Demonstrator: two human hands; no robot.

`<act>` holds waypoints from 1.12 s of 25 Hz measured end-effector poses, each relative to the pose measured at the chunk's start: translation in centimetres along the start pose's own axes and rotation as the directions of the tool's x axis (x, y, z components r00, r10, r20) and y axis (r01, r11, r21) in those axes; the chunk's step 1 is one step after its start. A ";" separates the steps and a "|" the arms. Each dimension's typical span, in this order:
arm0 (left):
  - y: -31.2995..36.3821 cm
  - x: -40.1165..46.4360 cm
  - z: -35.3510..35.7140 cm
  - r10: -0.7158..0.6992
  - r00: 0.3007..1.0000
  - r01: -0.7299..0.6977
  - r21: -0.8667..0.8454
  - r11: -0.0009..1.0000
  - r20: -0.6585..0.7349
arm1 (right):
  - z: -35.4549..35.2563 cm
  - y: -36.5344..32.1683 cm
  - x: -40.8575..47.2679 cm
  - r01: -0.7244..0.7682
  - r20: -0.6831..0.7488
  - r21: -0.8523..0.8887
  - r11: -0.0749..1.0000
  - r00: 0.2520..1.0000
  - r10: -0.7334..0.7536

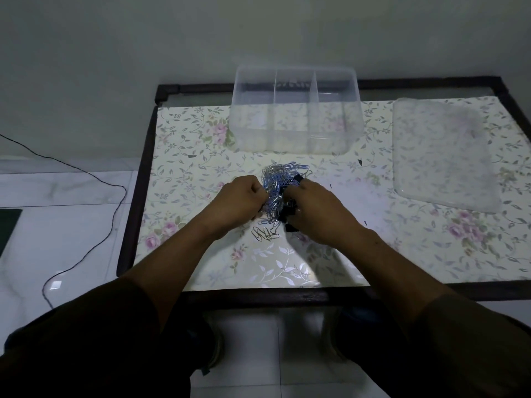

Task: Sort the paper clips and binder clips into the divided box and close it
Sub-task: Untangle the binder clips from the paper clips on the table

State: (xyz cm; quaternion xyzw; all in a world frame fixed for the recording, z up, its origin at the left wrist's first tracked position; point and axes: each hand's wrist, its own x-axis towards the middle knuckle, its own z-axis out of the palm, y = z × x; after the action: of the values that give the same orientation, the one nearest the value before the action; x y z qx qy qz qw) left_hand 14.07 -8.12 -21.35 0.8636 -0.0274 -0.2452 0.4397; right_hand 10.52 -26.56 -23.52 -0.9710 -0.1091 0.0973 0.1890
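A tangled heap of silver and blue paper clips [277,179] lies in the middle of the floral table, with black binder clips [288,215] mixed in on its right side. My left hand [238,201] is closed on the left edge of the heap, fingers curled into the paper clips. Pressed against the right side, my right hand [316,208] has its fingers among the binder clips; what it holds is hidden. A few loose paper clips [264,234] lie just in front. Behind the heap stands the clear divided box [296,90], open, its compartments looking bare.
The clear lid [442,153] lies flat at the right of the table. A dark wooden frame [138,179] borders the tabletop. On the tiled floor to the left runs a black cable [94,179]. My shoes show under the table's near edge.
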 end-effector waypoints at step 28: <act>2.0 4.1 2.5 0.075 0.990 -0.051 0.197 0.979 -0.117 | -3.0 3.9 -0.6 -0.323 0.078 0.806 0.495 0.888 0.453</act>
State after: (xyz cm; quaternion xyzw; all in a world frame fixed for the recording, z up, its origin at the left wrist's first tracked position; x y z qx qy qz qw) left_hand 16.84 -12.29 -22.64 0.9145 -0.0513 -0.1734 0.3620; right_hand 11.36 -31.27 -22.19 -0.7834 0.1819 0.1054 0.5849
